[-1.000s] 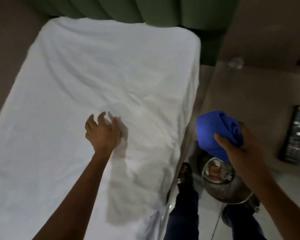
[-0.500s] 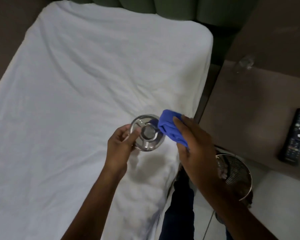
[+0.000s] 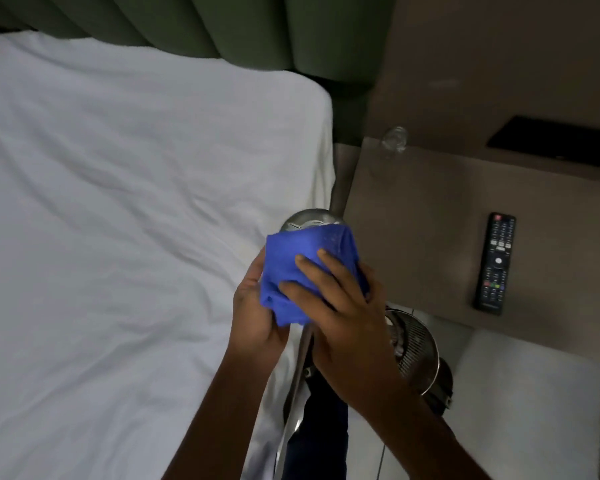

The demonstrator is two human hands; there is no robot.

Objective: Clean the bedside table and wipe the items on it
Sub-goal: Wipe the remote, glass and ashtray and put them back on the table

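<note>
Gripping one blue cloth [image 3: 302, 258] with right grip [image 3: 343, 317], draped over one steel dish [image 3: 309, 220] clasped by left grip [image 3: 253, 313]. On bench [image 3: 413, 237]: one remote [image 3: 496, 261], one glass [image 3: 394, 140].

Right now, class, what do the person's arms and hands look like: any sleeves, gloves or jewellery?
The left forearm and right forearm are bare to the picture's edge; no sleeve shows. The left hand and right hand wear no gloves, and no ring, watch or bracelet is visible. The visible fingernails are short.
</note>
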